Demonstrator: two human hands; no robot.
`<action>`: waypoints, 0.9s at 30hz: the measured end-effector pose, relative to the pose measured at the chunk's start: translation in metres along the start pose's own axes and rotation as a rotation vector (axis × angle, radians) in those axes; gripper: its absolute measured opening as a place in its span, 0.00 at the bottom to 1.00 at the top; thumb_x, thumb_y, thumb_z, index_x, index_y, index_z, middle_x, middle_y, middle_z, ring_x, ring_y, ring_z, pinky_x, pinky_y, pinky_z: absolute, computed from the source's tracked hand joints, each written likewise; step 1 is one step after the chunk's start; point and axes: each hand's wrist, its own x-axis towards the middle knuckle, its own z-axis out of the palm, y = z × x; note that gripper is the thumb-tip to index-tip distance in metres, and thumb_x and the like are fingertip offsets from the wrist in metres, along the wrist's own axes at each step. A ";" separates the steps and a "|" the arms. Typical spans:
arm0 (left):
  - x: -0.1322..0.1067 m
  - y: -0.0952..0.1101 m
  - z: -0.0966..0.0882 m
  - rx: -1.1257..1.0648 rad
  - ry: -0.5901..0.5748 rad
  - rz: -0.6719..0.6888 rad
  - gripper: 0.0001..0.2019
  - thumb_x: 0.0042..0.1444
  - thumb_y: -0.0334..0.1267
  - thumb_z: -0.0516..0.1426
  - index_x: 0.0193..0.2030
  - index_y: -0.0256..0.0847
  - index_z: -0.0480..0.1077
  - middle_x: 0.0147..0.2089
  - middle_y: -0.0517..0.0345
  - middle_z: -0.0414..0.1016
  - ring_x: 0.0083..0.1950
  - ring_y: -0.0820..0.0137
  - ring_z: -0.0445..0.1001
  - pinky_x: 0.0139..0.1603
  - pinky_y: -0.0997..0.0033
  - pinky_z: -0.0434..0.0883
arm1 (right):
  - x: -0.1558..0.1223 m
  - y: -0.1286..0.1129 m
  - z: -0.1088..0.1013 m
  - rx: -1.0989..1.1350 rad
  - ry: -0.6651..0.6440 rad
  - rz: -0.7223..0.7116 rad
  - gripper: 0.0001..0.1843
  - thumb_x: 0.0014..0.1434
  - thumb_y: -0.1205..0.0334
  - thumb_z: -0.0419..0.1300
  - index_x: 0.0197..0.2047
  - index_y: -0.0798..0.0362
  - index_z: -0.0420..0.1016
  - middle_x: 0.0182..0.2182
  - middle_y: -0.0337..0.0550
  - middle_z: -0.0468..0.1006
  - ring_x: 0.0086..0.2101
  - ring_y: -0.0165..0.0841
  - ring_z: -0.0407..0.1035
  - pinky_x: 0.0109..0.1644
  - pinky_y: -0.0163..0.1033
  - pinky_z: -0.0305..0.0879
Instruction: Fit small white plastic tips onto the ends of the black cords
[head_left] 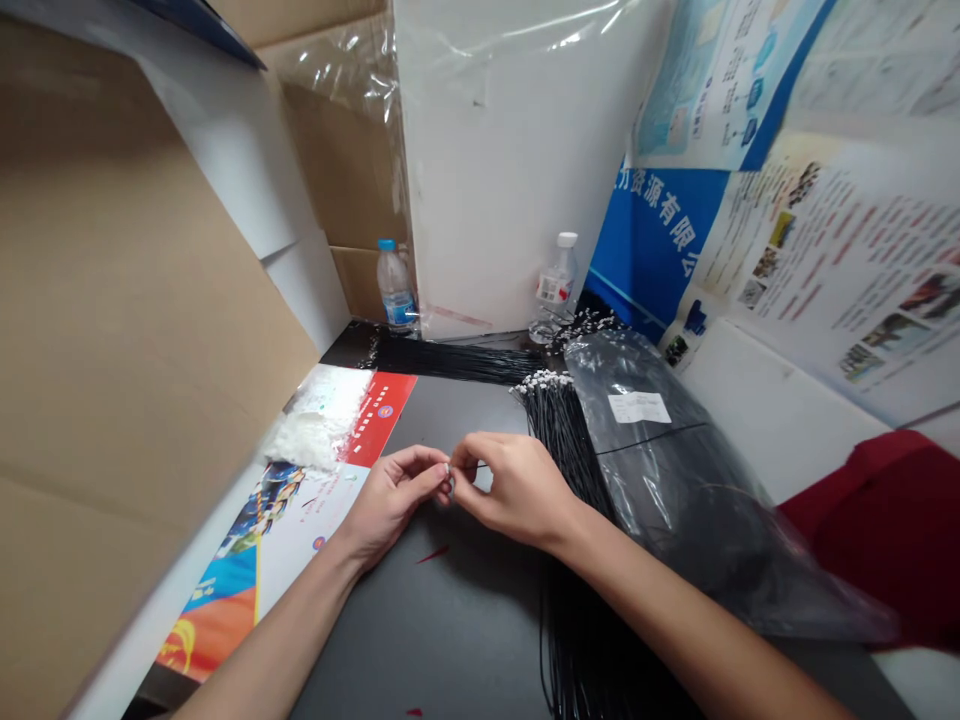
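Over the grey tabletop, my left hand (397,495) and my right hand (514,485) meet fingertip to fingertip. Pinched by the left fingers is a tiny white piece (448,469), which looks like a connector housing. A thin black wire (480,465) runs through the right hand's pinch, its end hidden at the fingertips. Right beside that hand lies a thick bundle of black wires (559,430) with white tips at the far end. Left of the hands, a heap of small white pieces (304,440) rests on clear plastic and printed sheets.
More black wires (457,360) lie across the back. Two plastic bottles, one blue-capped (395,290) and one white-capped (556,290), stand behind them. A clear bag (660,480) of dark contents lies at right. Cardboard (135,330) walls the left; dark red cloth (885,530) sits far right.
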 end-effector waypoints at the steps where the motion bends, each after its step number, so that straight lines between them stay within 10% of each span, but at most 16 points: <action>1: 0.000 0.000 -0.001 0.024 0.006 0.011 0.13 0.46 0.43 0.70 0.33 0.36 0.77 0.29 0.58 0.78 0.28 0.75 0.73 0.34 0.75 0.71 | 0.000 -0.001 0.000 -0.001 -0.007 0.020 0.04 0.57 0.63 0.60 0.32 0.53 0.74 0.30 0.40 0.81 0.30 0.30 0.73 0.33 0.33 0.59; 27: -0.002 0.004 0.001 -0.007 -0.030 0.017 0.12 0.47 0.42 0.69 0.33 0.36 0.77 0.29 0.57 0.76 0.30 0.73 0.72 0.35 0.72 0.72 | 0.003 -0.002 0.000 0.272 -0.051 0.159 0.07 0.56 0.66 0.59 0.29 0.55 0.78 0.21 0.35 0.75 0.21 0.23 0.61 0.28 0.30 0.55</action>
